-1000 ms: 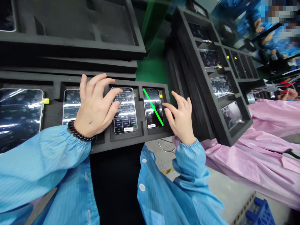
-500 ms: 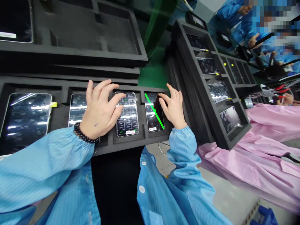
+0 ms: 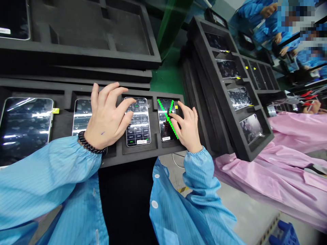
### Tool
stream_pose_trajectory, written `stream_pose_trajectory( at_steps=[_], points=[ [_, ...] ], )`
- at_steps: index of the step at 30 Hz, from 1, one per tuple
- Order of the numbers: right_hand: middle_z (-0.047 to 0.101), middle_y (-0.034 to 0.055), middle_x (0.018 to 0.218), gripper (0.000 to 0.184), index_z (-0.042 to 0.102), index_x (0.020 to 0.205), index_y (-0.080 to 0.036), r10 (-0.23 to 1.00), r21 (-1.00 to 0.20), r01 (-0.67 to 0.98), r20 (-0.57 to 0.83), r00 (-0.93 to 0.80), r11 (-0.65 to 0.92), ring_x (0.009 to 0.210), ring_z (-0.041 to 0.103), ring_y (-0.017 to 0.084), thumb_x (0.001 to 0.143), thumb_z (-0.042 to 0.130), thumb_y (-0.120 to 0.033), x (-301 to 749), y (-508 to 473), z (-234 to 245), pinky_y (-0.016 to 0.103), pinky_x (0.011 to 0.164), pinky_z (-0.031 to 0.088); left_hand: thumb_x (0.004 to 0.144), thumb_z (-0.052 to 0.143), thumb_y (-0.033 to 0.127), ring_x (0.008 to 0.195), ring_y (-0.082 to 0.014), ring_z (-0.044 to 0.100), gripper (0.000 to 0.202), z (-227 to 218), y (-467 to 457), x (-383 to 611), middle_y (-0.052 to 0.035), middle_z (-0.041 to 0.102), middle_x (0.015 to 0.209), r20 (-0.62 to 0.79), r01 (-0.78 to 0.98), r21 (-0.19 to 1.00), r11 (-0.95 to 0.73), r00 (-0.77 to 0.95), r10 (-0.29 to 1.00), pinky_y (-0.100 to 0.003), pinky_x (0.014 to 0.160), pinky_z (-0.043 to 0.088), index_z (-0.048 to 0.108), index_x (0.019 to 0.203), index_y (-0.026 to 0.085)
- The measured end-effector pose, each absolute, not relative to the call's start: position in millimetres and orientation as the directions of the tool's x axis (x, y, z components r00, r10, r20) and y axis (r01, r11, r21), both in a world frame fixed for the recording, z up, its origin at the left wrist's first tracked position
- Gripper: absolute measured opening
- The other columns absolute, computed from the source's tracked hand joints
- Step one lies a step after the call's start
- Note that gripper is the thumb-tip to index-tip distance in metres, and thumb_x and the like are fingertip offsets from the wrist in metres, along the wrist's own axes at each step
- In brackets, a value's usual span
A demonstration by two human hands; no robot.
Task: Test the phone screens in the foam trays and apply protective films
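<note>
Several smartphones lie face up in the compartments of a black foam tray [image 3: 143, 153]. My right hand [image 3: 187, 127] is at the rightmost phone [image 3: 163, 127], its index fingertip on the screen where a green diagonal band meets a second green stroke. My left hand [image 3: 106, 117] is open, fingers spread, above the tray. Its index fingertip reaches the top of a phone [image 3: 139, 124] showing a grid of buttons. The left hand partly covers another phone [image 3: 81, 114]. At the far left lies a larger-looking phone [image 3: 25, 129] with a yellow tab.
Stacked black foam trays [image 3: 84, 56] stand behind, with a phone [image 3: 14, 20] at the upper left. On the right is another tray stack [image 3: 245, 151] holding several phones. A person in a pink garment [image 3: 255, 177] and people in blue sleeves [image 3: 251, 10] are nearby.
My right index fingertip has slid from the phone's upper right corner down and left to its middle, and a second green stroke has appeared along that path. My left hand has barely moved.
</note>
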State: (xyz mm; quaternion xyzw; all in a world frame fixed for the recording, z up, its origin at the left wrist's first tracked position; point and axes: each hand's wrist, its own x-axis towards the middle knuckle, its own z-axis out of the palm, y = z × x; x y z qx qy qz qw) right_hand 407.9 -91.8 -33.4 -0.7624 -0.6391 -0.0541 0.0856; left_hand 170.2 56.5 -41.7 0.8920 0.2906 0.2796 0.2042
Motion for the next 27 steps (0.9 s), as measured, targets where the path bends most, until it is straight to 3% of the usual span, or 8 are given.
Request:
stream_pose_trajectory(
  at_steps=[7,15,21,27],
  points=[
    [0.052,0.0089,0.152,0.030,0.072,0.113,-0.025,0.975,-0.031,0.993,0.186,0.118,-0.114,0.136,0.051,0.026,0.103,0.045,-0.033,389.0,-114.9,-30.8,0.058,0.123,0.027,0.099,0.034,0.044,0.147,-0.0349,0.033,0.039,-41.5,55.8,170.5,-0.0057,0.050,0.146,0.362,0.433,0.501,-0.750,0.682,0.636,-0.068,0.127,0.009,0.061,0.122,0.026],
    [0.056,0.0083,0.149,0.025,0.072,0.110,-0.024,0.980,-0.020,1.000,0.196,0.010,-0.007,0.131,0.056,0.025,0.100,0.050,-0.029,365.2,-141.1,-28.3,0.055,0.124,0.028,0.099,0.036,0.043,0.147,-0.0358,0.032,0.038,-41.3,56.2,171.5,-0.0018,0.050,0.146,0.374,0.401,0.535,-0.744,0.677,0.634,-0.067,0.127,0.006,0.061,0.125,0.030],
    [0.064,0.0086,0.140,0.022,0.073,0.093,-0.022,0.971,-0.052,0.994,0.224,-0.079,0.093,0.124,0.061,0.022,0.099,0.052,-0.027,356.6,-148.1,-19.5,0.052,0.123,0.030,0.099,0.036,0.042,0.147,-0.0351,0.031,0.037,-40.5,54.2,170.3,-0.0015,0.049,0.147,0.375,0.403,0.526,-0.749,0.681,0.629,-0.067,0.127,0.005,0.060,0.124,0.029],
    [0.063,0.0044,0.141,0.028,0.075,0.102,-0.026,0.930,-0.117,0.992,0.358,0.079,-0.039,0.128,0.059,0.023,0.101,0.047,-0.028,385.0,-124.3,-2.1,0.049,0.121,0.035,0.100,0.033,0.042,0.147,-0.0354,0.033,0.039,-35.6,57.3,174.1,-0.0037,0.049,0.146,0.379,0.399,0.515,-0.759,0.688,0.619,-0.069,0.126,0.010,0.059,0.125,0.030]
  ],
)
